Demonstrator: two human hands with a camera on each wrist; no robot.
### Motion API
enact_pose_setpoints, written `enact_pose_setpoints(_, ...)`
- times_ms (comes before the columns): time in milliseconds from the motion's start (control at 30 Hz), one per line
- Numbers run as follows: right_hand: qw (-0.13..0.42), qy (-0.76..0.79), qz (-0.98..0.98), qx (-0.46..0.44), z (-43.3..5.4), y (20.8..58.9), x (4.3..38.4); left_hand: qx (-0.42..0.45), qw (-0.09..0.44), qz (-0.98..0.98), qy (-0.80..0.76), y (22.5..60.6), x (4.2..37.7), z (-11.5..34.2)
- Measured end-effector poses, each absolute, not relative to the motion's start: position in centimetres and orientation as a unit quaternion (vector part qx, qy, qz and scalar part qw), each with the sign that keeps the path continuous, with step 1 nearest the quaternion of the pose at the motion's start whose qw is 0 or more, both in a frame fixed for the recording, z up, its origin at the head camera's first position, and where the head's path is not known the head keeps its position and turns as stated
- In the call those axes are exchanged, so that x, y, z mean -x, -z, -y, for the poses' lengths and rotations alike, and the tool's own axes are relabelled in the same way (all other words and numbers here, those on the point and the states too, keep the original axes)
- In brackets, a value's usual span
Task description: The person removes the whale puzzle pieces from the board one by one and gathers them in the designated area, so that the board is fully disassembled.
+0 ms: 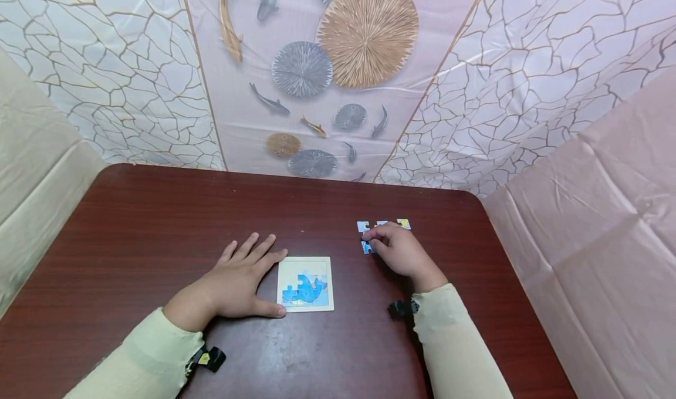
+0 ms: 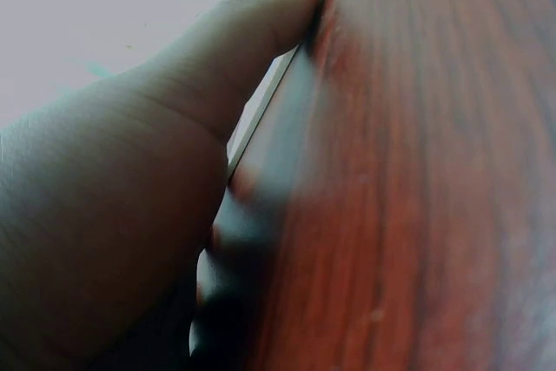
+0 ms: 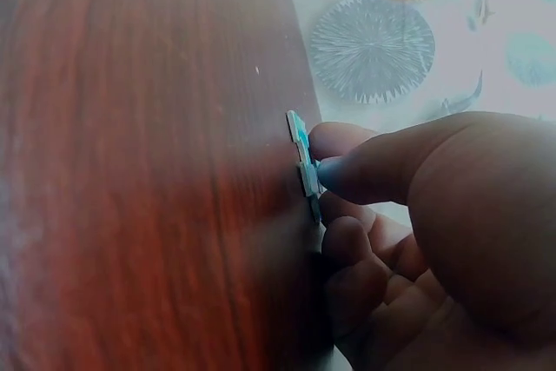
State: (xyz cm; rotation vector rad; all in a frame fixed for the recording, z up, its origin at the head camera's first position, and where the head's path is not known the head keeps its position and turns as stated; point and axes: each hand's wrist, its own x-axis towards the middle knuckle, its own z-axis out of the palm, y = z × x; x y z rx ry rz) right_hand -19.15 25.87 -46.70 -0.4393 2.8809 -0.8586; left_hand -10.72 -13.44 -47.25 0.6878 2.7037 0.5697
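A square puzzle board (image 1: 305, 309) with a pale rim lies on the table, part-filled with blue pieces that show a dolphin-like shape. My left hand (image 1: 232, 287) lies flat with fingers spread; its thumb and index finger touch the board's left edge. In the left wrist view the thumb (image 2: 252, 28) rests along that rim. Over loose pieces to the right, my right hand (image 1: 401, 252) pinches a blue puzzle piece (image 1: 367, 247) between thumb and index finger, its other fingers curled. The right wrist view shows the thumb against the piece (image 3: 307, 179); the fingers partly hide it.
Beside the right hand lie a light blue piece (image 1: 362, 226) and a yellow-and-blue piece (image 1: 404, 223); another piece (image 1: 381, 223) is partly covered by the hand. The dark red wooden table (image 1: 158, 223) ends at a patterned cloth backdrop (image 1: 338, 141). Pale cloth hangs at both sides.
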Motion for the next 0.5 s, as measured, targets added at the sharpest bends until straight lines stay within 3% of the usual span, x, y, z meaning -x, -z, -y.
enact_pose_setpoints(500,0.065,0.296,-0.943,0.138,-26.33,45.75,19.07,-0.241,0.143,-0.940,-0.196,47.42,10.80,13.58)
